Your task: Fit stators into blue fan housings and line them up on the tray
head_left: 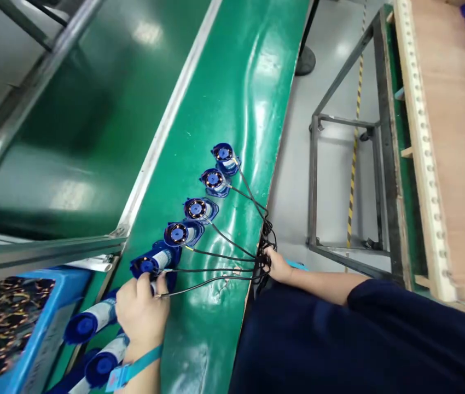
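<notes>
My left hand [142, 306], wearing a teal wrist strap, is closed at a blue cylindrical housing [162, 257] on the near part of the green bench; its fingers hide part of what they grip. Beyond it, several similar blue housings stand in a slanting row, with copper coil rings on their tops, such as this coil-topped housing [197, 208]. Black cables [224, 254] run from them to the bench's right edge. There my right hand [275, 265] is closed around the bundled cable ends. One cable leads back beneath my left hand.
A blue bin [62, 295] full of copper-wound parts stands at left. Beside it lie more blue housings [103, 366]. A metal rail [170, 115] borders the green bench [232, 98]. To the right are a wheeled metal frame [313, 180] and a wooden board [454, 153].
</notes>
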Demonstrator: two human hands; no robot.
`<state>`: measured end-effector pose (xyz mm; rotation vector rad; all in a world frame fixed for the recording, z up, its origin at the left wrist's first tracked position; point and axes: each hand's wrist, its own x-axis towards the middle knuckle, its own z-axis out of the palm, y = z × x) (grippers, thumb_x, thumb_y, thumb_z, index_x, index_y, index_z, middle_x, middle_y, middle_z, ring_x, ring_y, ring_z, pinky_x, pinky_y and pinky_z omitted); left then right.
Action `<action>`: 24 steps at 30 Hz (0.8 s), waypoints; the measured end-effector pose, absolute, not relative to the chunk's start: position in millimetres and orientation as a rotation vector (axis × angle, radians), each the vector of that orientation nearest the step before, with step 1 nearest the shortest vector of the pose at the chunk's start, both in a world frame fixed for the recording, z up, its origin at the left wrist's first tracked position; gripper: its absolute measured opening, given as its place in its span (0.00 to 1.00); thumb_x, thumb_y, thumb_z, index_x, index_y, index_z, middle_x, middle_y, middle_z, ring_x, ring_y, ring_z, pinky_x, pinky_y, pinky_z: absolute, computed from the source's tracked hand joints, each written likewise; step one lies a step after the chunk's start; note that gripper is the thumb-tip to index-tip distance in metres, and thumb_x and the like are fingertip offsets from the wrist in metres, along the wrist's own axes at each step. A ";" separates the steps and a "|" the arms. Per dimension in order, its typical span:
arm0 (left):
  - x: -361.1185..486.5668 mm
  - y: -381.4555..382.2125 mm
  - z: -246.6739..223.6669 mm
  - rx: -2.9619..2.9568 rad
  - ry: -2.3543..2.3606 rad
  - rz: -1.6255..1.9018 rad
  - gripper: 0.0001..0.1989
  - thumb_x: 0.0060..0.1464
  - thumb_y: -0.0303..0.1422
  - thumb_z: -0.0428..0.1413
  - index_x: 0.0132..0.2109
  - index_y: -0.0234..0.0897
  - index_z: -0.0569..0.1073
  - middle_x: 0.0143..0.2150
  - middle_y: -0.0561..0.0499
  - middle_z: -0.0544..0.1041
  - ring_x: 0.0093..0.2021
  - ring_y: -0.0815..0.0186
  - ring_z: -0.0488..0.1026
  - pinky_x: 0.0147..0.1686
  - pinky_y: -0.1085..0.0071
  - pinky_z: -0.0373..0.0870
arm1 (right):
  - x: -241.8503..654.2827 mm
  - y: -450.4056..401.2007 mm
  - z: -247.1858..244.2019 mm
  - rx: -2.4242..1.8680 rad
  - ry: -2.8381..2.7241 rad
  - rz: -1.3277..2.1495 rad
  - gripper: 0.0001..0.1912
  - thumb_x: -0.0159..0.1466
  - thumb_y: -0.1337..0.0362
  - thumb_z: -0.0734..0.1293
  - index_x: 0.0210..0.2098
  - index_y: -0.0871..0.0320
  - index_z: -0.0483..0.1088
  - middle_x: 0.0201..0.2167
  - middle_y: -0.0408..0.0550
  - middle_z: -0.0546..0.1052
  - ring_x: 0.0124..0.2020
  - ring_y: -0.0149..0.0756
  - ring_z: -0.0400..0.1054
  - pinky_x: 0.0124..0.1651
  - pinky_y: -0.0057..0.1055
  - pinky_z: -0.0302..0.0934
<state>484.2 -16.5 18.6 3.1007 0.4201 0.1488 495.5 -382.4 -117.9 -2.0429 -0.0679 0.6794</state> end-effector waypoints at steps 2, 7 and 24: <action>484.2 -15.5 20.5 3.047 0.430 0.128 0.17 0.62 0.44 0.52 0.42 0.33 0.74 0.36 0.41 0.73 0.41 0.52 0.70 0.42 0.60 0.66 | 506.6 -394.0 -99.7 -2.038 -0.094 0.724 0.11 0.56 0.68 0.66 0.36 0.52 0.60 0.32 0.42 0.71 0.34 0.37 0.67 0.41 0.33 0.63; 474.8 -30.0 29.2 2.904 0.492 0.131 0.12 0.58 0.42 0.55 0.35 0.37 0.71 0.34 0.44 0.73 0.41 0.54 0.71 0.45 0.59 0.68 | 518.8 -412.6 -70.4 -2.053 -0.157 0.773 0.14 0.52 0.73 0.66 0.34 0.53 0.60 0.33 0.43 0.72 0.38 0.39 0.68 0.44 0.34 0.61; 376.6 -59.9 158.8 2.624 -0.219 0.497 0.09 0.52 0.38 0.61 0.34 0.38 0.72 0.32 0.47 0.74 0.34 0.60 0.74 0.36 0.64 0.71 | 439.7 -423.3 -2.8 -2.112 -0.465 0.583 0.15 0.59 0.70 0.67 0.46 0.57 0.72 0.46 0.54 0.75 0.52 0.44 0.65 0.59 0.42 0.56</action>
